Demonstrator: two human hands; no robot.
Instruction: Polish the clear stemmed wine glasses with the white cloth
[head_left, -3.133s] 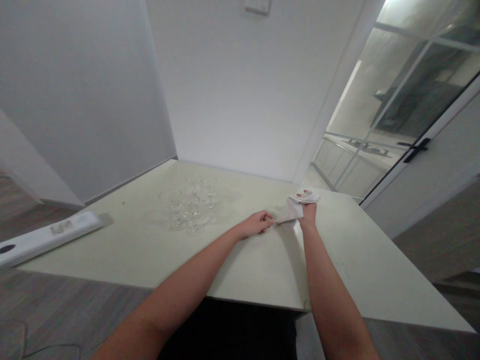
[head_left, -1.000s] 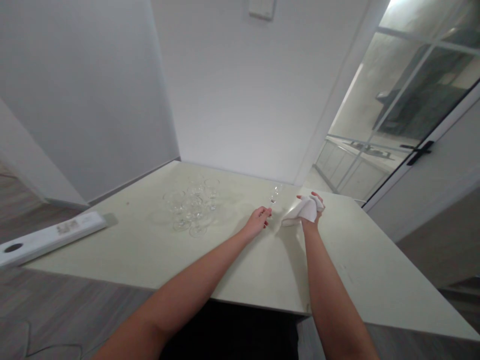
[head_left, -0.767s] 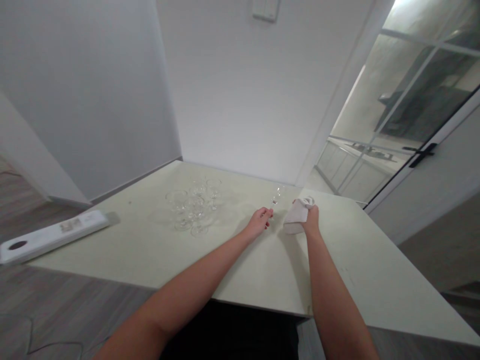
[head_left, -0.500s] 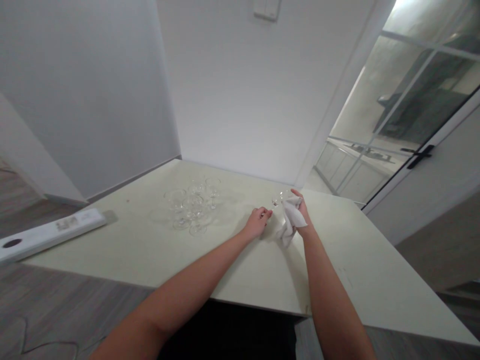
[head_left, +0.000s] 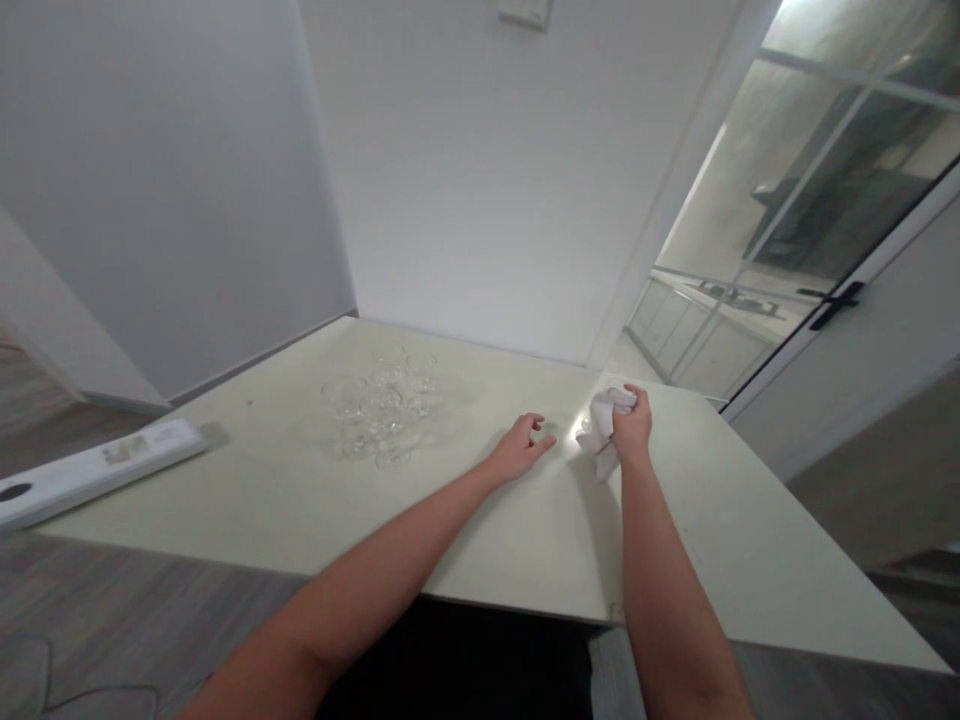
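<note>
My right hand point(head_left: 632, 425) grips a crumpled white cloth point(head_left: 602, 415) above the right part of the table. A small clear, shiny piece of glass shows at the cloth's left edge, but most of it is covered, so its shape is hard to make out. Left of the cloth, my left hand point(head_left: 521, 447) is empty, thumb and fingers apart, just over the tabletop. Several clear stemmed glasses point(head_left: 386, 405) stand close together on the table, to the left of both hands.
The pale table point(head_left: 510, 540) meets a white wall point(head_left: 480, 200) at the back. A long white box point(head_left: 97, 470) lies at its left end. A glazed door with a black handle point(head_left: 836, 303) is on the right, and a cable point(head_left: 97, 688) lies on the floor.
My left hand has let go of the clear glass piece and opened its fingers. My right hand has shifted right with the cloth, which now covers most of the glass.
</note>
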